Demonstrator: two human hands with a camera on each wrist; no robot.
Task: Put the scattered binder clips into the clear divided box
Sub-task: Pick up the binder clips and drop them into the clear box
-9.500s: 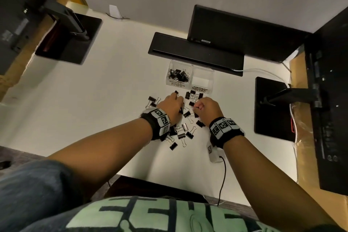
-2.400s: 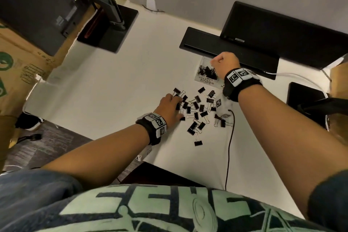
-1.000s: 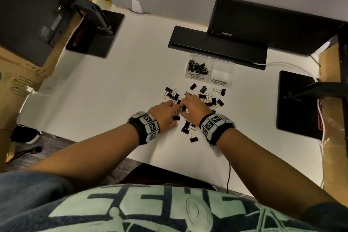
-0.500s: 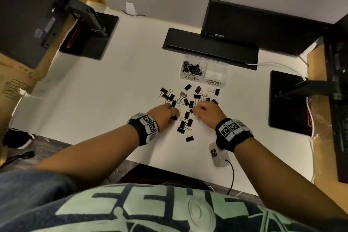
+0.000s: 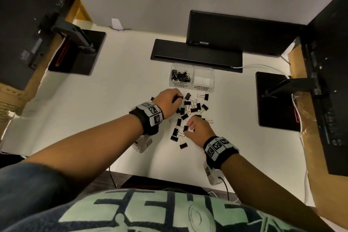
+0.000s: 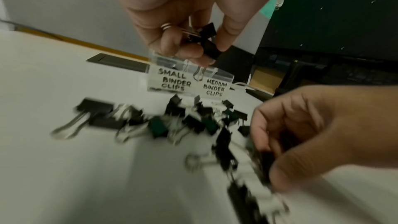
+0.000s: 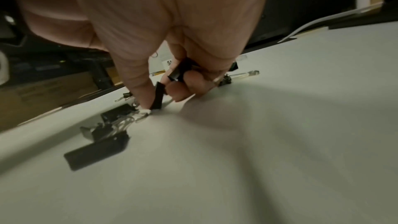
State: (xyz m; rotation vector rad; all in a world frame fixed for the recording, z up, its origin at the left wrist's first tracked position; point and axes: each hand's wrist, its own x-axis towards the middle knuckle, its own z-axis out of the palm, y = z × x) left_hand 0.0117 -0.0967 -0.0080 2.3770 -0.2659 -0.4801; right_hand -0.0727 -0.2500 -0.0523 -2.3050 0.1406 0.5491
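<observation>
The clear divided box (image 5: 191, 78) is sitting on the white tabletop (image 5: 116, 100), just in front of a flat black bar (image 5: 195, 55). It is showing two compartments: the left one, labelled for small binder clips, is holding a heap of small black clips (image 5: 180, 76) too tangled to count, while the right one, labelled for medium clips, is showing only its pale floor.

The scattered binder clips (image 5: 190, 115) are lying in a loose patch on the near side of the box, roughly twenty of them, overlapping so that an exact count cannot be told.

The left hand (image 5: 168, 102) is hovering above the far edge of that patch, close to the box's small-clip side. Its fingers are curling inward and pinching clips: in the left wrist view two black clips (image 6: 207, 40) are showing between thumb and fingers, with wire handles poking out.

The right hand (image 5: 198, 132) is working at the near edge of the patch, farther from the box. Its fingers are bunched downward, thumb and forefinger nipping one black clip (image 7: 158, 98) against the tabletop while another clip (image 7: 180, 71) is being tucked into the curled fingers behind.

Two black monitor bases are flanking the box, one (image 5: 77, 52) to its left and one (image 5: 275, 100) to its right.
</observation>
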